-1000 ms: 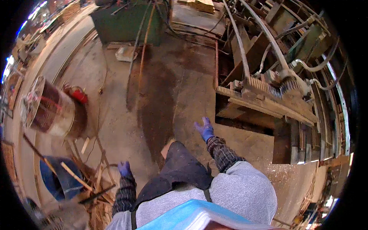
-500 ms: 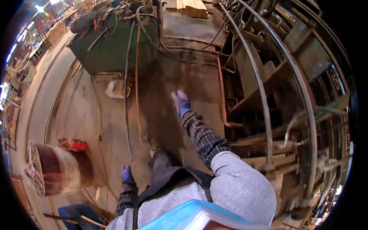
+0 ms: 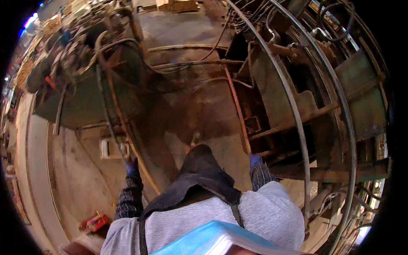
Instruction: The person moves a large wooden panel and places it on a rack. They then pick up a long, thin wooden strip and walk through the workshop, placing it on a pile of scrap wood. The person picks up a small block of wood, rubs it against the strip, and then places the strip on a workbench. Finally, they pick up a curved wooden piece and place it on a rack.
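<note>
My left hand (image 3: 132, 166), in a blue-purple glove, hangs low at my left side. In the picture it lies beside a dark hose (image 3: 105, 95) and a rusty orange pole (image 3: 121, 117); I cannot tell whether it touches them. My right hand (image 3: 255, 160), gloved the same way, is by the lower end of a reddish pipe (image 3: 236, 106). Contact there is not clear either. The fingers of both hands are blurred and partly hidden, and I make out no object in them.
Ahead on the left stands a green machine (image 3: 80, 104) with hoses on top. Long metal rails (image 3: 293, 95) and dark steel framework run along my right. Hoses (image 3: 182, 63) cross the floor ahead. A red object (image 3: 94, 222) sits low left; stacked wood (image 3: 185, 5) lies beyond.
I have moved forward: the green machine and pipes are nearer, and the striped drum has mostly slipped out at the lower left. My right hand has swung back, my left hand forward.
</note>
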`<action>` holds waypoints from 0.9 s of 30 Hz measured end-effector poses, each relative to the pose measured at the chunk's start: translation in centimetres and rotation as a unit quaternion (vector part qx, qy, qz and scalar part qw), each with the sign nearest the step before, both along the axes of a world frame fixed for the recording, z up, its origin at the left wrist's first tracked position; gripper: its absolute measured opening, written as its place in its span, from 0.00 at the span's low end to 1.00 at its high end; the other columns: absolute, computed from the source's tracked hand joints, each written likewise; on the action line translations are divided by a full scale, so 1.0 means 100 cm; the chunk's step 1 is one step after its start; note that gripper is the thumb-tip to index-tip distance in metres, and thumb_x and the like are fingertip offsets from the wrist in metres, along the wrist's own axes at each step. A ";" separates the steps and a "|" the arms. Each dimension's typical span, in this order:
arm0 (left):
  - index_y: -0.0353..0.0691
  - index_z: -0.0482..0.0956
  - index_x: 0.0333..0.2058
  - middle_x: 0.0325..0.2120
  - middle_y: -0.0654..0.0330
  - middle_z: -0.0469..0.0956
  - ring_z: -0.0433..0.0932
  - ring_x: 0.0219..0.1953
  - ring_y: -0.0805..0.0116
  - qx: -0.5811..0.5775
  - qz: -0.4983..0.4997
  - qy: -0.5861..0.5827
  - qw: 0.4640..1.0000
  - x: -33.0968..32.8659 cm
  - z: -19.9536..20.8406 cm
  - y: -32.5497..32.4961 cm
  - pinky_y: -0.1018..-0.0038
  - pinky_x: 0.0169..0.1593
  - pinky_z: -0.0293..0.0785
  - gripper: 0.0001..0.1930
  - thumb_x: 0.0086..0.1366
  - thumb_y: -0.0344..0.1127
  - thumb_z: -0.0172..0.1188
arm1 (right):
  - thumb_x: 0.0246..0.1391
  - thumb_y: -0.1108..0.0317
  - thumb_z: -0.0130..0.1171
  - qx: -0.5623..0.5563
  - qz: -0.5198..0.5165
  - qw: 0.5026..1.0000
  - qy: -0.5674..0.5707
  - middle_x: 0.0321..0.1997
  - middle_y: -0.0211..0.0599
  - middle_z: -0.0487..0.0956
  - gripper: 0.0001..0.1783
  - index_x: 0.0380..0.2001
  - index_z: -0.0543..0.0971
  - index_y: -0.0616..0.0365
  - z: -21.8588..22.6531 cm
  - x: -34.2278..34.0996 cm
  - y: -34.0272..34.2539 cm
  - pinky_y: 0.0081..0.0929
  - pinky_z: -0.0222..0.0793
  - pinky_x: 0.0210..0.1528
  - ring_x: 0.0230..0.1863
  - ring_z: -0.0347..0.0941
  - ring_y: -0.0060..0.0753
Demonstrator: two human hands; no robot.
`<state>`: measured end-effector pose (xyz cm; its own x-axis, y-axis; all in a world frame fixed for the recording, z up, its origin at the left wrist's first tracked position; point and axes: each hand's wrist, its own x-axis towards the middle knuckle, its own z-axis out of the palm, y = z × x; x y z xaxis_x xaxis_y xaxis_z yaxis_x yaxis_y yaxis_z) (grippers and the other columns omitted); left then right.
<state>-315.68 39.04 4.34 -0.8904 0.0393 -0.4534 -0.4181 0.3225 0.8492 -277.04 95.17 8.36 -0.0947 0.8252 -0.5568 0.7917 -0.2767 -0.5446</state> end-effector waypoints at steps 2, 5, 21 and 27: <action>0.39 0.67 0.53 0.42 0.55 0.74 0.73 0.35 0.65 0.075 -0.018 0.035 0.996 -0.062 0.019 0.100 0.69 0.32 0.70 0.24 0.61 0.44 0.54 | 0.52 0.51 0.52 -0.003 -0.041 0.999 -0.027 0.34 0.42 0.76 0.23 0.37 0.76 0.63 0.000 -0.006 0.045 0.31 0.65 0.41 0.38 0.71 0.35; 0.38 0.68 0.52 0.41 0.55 0.74 0.74 0.37 0.65 0.120 -0.026 0.065 0.990 -0.150 0.043 0.200 0.70 0.36 0.71 0.20 0.63 0.39 0.51 | 0.52 0.52 0.53 -0.001 -0.054 0.998 -0.018 0.32 0.41 0.76 0.22 0.37 0.76 0.62 -0.001 -0.073 0.108 0.30 0.65 0.39 0.36 0.71 0.33; 0.39 0.68 0.50 0.38 0.60 0.74 0.73 0.36 0.70 -0.074 -0.023 -0.127 0.989 -0.410 0.006 0.327 0.75 0.36 0.70 0.18 0.63 0.40 0.52 | 0.50 0.59 0.59 0.229 0.237 0.914 0.236 0.43 0.41 0.76 0.23 0.46 0.72 0.64 0.096 -0.713 0.389 0.29 0.66 0.45 0.43 0.71 0.32; 0.40 0.68 0.49 0.37 0.61 0.74 0.73 0.35 0.72 -0.092 -0.091 -0.148 0.981 -0.538 -0.012 0.415 0.77 0.35 0.70 0.18 0.63 0.40 0.52 | 0.49 0.62 0.60 0.085 0.265 0.924 0.262 0.48 0.41 0.74 0.24 0.47 0.72 0.65 0.097 -0.851 0.479 0.28 0.65 0.51 0.49 0.69 0.34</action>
<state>-369.47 80.58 3.10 -0.7050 0.0786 -0.7048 -0.5582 0.5515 0.6199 -362.16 143.04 18.06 -0.7300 0.6573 -0.1871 0.4069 0.1981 -0.8917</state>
